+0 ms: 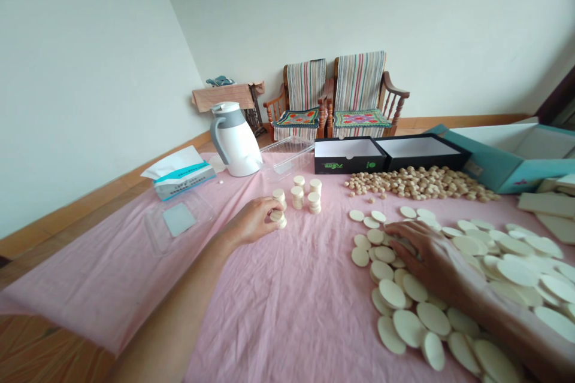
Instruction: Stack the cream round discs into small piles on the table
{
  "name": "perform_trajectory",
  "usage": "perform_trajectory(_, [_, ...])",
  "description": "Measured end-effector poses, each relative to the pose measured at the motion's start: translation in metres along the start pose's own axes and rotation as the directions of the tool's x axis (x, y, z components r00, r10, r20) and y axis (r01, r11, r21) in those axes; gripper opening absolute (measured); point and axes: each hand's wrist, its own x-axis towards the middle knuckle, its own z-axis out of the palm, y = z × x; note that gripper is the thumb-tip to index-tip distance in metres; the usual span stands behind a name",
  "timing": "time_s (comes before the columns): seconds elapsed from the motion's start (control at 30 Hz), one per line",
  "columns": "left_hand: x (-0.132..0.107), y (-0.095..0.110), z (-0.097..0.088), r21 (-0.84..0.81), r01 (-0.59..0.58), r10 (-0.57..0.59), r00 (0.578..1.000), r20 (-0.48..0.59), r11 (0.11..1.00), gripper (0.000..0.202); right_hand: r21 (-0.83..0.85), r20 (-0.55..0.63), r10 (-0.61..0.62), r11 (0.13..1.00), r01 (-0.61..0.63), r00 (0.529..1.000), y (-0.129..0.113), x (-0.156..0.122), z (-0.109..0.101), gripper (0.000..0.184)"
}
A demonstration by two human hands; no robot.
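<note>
Pink cloth (287, 311), left hand (254, 222) clamped on disc stack (279, 218), right hand (424, 254) spread on discs (406, 326)

Pink cloth (278, 311) matt, wrinkled; discs (406, 326) smooth pale wood; jug (233, 140) glossy plastic; chairs (336, 99) varnished wood.

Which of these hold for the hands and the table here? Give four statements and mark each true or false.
1. The left hand grips a small stack of discs. True.
2. The right hand is lifted clear of the flat discs. False: it rests on them.
3. The white jug lies on its side. False: it stands upright.
4. Both black boxes are open. True.
</note>
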Motion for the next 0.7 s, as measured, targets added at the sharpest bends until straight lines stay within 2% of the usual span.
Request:
perform_trajectory(0.1, [0.000, -0.001, 0.001, 0.024, 0.017, -0.017, 0.999, 0.033, 1.000, 0.015, -0.004, 0.021, -0.003, 1.000, 0.003, 1.000, 0.000, -0.001, 0.000, 0.024])
perform_trajectory(0.3, [-0.001, -0.008, 0.008, 0.037, 0.031, -0.032, 0.999, 0.032, 0.999, 0.037, -0.018, 0.050, -0.005, 1.000, 0.005, 0.999, 0.002, -0.002, 0.001, 0.024])
perform_trajectory(0.5, [0.001, -0.006, 0.012, 0.051, 0.027, -0.028, 1.000, 0.013, 0.998, 0.032, -0.028, 0.053, -0.008, 1.000, 0.010, 0.999, 0.002, -0.002, 0.002, 0.025])
perform_trajectory(0.7, [0.003, 0.001, 0.016, 0.076, 0.081, -0.078, 0.996, -0.046, 0.994, 0.025, -0.028, 0.046, -0.012, 1.000, 0.014, 0.999, 0.001, -0.002, 0.002, 0.024])
